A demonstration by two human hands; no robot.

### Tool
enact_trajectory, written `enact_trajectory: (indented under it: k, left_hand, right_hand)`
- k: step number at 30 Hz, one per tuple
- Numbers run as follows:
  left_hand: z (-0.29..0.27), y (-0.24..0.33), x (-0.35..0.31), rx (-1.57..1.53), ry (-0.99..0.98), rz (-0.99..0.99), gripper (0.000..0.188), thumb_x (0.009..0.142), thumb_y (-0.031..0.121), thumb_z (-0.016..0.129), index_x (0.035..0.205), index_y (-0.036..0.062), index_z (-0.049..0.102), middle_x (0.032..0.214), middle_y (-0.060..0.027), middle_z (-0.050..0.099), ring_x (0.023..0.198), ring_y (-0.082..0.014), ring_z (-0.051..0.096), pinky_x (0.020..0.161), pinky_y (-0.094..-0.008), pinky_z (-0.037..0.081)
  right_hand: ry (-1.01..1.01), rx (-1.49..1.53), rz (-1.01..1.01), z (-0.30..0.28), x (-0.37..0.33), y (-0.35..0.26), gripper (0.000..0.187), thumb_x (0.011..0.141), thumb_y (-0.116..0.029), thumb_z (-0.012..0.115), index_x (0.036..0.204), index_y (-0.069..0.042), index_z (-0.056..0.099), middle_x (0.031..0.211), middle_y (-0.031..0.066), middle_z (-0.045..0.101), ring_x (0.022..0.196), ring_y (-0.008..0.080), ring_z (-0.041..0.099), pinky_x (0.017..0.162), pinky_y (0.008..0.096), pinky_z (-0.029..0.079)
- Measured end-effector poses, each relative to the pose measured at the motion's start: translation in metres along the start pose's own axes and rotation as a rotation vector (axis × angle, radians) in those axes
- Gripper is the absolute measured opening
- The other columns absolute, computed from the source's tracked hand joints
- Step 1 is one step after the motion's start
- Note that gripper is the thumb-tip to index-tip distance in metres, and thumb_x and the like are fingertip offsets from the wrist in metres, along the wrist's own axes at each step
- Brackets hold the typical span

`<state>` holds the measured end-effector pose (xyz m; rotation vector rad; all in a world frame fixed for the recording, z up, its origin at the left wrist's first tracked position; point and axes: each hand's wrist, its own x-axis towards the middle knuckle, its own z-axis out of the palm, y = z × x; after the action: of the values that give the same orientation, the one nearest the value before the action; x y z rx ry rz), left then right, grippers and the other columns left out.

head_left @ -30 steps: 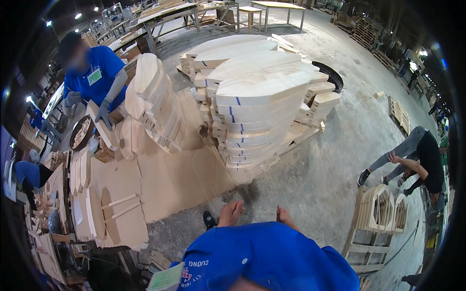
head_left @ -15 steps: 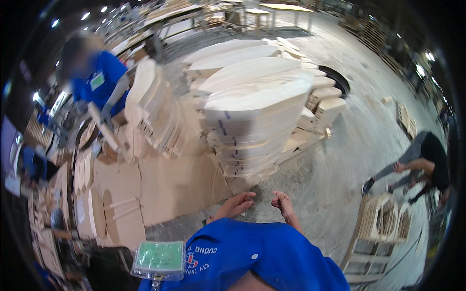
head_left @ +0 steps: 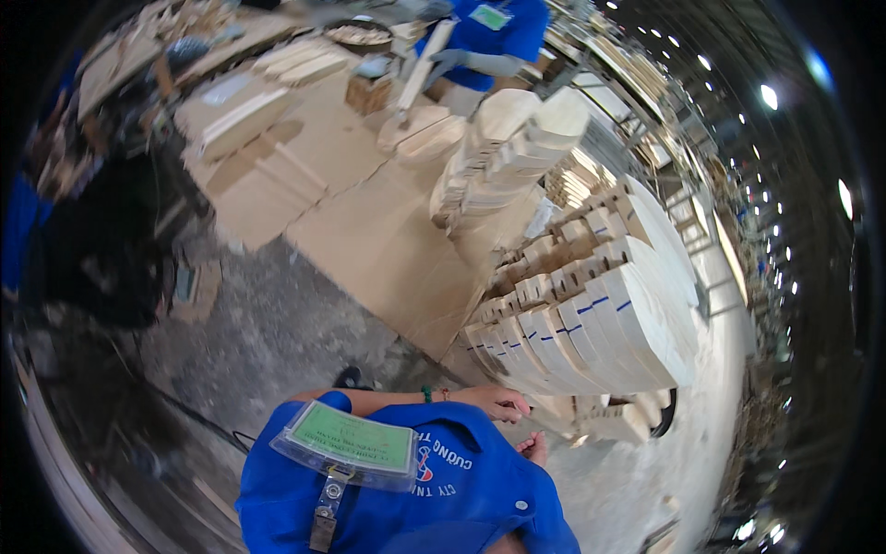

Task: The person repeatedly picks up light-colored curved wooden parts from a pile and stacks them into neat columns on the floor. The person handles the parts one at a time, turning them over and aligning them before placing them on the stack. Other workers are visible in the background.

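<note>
My left hand (head_left: 498, 403) is held out in front of my body, its fingers loosely bent and apart, with nothing seen in it. Just below it, my right hand (head_left: 532, 448) shows only in part past my blue shirt; its fingers are curled loosely and look empty. Neither hand touches anything. Nearest to them stands a large stack of curved pale wooden panels (head_left: 591, 323), with blue marks across their edges. Lower wooden pieces (head_left: 614, 420) lie beside the stack's base.
Cardboard sheets (head_left: 369, 249) cover the floor ahead. A second stack of shaped wood (head_left: 503, 157) stands farther off. Behind it a co-worker in a blue shirt (head_left: 503, 42) holds a wooden piece (head_left: 426, 69) with gloved hands. A dark cable (head_left: 198, 415) runs along the floor at left.
My view has swung left and tilted, so the panel stack now sits to the right and the co-worker near the top centre. My hands stay empty in front of me.
</note>
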<state>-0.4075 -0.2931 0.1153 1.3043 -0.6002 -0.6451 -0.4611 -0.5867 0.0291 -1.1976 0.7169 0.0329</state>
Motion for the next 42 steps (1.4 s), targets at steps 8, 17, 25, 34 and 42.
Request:
enact_trajectory:
  k: [8, 17, 25, 34, 42]
  left_hand:
    - [0.011, -0.003, -0.004, 0.069, 0.141, 0.195, 0.034, 0.09, 0.028, 0.055, 0.116, 0.008, 0.057, 0.103, -0.0066, 0.063, 0.092, -0.0145, 0.058, 0.079, -0.029, 0.045]
    - [0.005, 0.019, 0.001, -0.003, 0.208, 0.276, 0.033, 0.093, 0.021, 0.055, 0.119, 0.0017, 0.052, 0.106, -0.0077, 0.061, 0.097, -0.0126, 0.055, 0.087, -0.0282, 0.045]
    - [0.024, 0.11, 0.024, -0.557, 0.016, -0.061, 0.091, 0.084, 0.046, 0.063, 0.145, 0.0048, 0.008, 0.141, -0.0155, 0.029, 0.13, -0.026, 0.034, 0.107, -0.0374, 0.03]
    - [0.03, 0.148, 0.064, -0.667, -0.018, 0.08, 0.095, 0.088, 0.052, 0.053, 0.144, -0.0005, -0.003, 0.15, -0.0245, 0.002, 0.141, -0.0333, 0.001, 0.114, -0.0422, 0.005]
    - [0.052, 0.162, 0.081, -0.684, 0.11, -0.045, 0.095, 0.087, 0.053, 0.053, 0.144, 0.0025, -0.003, 0.149, -0.0266, 0.002, 0.14, -0.0372, 0.003, 0.113, -0.0438, 0.005]
  right_hand:
    - [-0.068, -0.02, -0.168, -0.021, 0.03, -0.106, 0.033, 0.094, -0.041, 0.047, 0.089, -0.011, 0.057, 0.063, -0.0021, 0.052, 0.058, 0.013, 0.048, 0.056, 0.0299, 0.043]
    - [-0.148, 0.169, -0.361, 0.028, 0.032, -0.237, 0.056, 0.086, -0.058, 0.051, 0.119, -0.012, 0.052, 0.116, 0.0106, 0.058, 0.108, 0.0268, 0.055, 0.089, 0.0413, 0.047]
    - [-0.009, -0.136, -0.497, 0.06, 0.011, -0.324, 0.09, 0.081, -0.073, 0.041, 0.143, -0.011, 0.025, 0.147, 0.0175, 0.025, 0.134, 0.0324, 0.027, 0.106, 0.0485, 0.026]
    - [-0.154, -0.106, -0.651, 0.077, 0.03, -0.318, 0.076, 0.086, -0.066, 0.041, 0.134, -0.006, 0.042, 0.13, 0.0091, 0.052, 0.118, 0.0232, 0.047, 0.096, 0.0406, 0.035]
    - [-0.022, -0.228, -0.612, 0.033, 0.014, -0.322, 0.071, 0.088, -0.064, 0.04, 0.131, -0.008, 0.046, 0.126, 0.0069, 0.055, 0.112, 0.0189, 0.052, 0.091, 0.0354, 0.039]
